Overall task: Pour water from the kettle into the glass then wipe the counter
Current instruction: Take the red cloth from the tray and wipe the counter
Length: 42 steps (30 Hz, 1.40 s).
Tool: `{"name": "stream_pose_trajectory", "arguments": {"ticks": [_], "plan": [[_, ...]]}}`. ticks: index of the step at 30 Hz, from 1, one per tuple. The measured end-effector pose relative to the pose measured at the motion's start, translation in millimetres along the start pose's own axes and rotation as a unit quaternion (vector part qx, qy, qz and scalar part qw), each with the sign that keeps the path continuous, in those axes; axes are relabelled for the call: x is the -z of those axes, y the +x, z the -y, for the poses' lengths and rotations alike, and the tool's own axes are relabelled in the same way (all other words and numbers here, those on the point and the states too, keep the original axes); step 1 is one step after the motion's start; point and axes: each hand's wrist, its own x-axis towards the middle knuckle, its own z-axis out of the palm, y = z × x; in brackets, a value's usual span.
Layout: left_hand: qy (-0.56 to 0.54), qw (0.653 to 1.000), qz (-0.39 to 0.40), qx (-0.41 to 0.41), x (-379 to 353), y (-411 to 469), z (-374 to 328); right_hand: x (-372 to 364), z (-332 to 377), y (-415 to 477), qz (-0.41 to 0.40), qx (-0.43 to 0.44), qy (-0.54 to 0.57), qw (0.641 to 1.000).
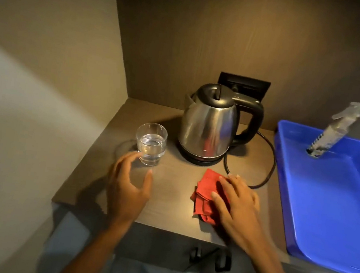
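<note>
In the frame centre, the right hand [237,203] lay flat, fingers spread, on the folded red cloth [206,196]. The left hand [128,184], fingers open and curved, stood just below the clear glass of water [150,144], beside the steel kettle [209,126].

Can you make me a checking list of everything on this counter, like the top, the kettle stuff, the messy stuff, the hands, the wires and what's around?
Surface: brown counter, no spill visible.
Job's things: steel kettle upright on its base; glass partly filled with water, left of the kettle; red cloth folded in front of the kettle.
Clutter: blue tray at the right, a spray bottle standing in it.
Hands: left hand open, fingers near the glass, touch unclear; right hand flat on the cloth.
Cables: black cord loops from the kettle base, beside the cloth.
Surroundings: wall socket plate behind the kettle; wood-look back wall.
</note>
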Motion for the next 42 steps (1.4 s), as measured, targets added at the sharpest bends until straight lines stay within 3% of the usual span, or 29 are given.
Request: {"name": "stream_pose_trajectory", "arguments": {"ticks": [2,8,11,17,22,28,31,36,42], "plan": [[0.009,1.000,-0.004,0.005,-4,11,15,-13,4,-2,0.021,0.006,-0.044,0.999],[-0.044,0.988,0.103,0.105,-26,46,41,-31,9,1,0.010,-0.006,-0.089,0.996],[-0.065,0.985,0.125,0.095,-35,56,43,-36,22,5,0.027,0.003,-0.077,0.997],[-0.030,0.993,0.089,0.075,-42,72,46,-73,91,14,0.050,0.090,-0.055,0.993],[-0.048,0.993,0.049,0.091,-24,81,42,-86,113,44,0.043,0.081,-0.069,0.993],[-0.047,0.997,-0.021,0.054,23,83,39,-104,144,106,0.036,0.031,-0.079,0.996],[-0.039,0.998,-0.019,0.055,42,74,40,-104,155,129,0.081,0.084,-0.076,0.990],[-0.037,0.997,-0.018,0.065,42,63,43,-93,136,92,0.122,0.209,-0.043,0.969],[-0.091,0.993,0.025,0.077,4,48,36,-64,74,30,0.089,0.133,-0.092,0.983]]}}
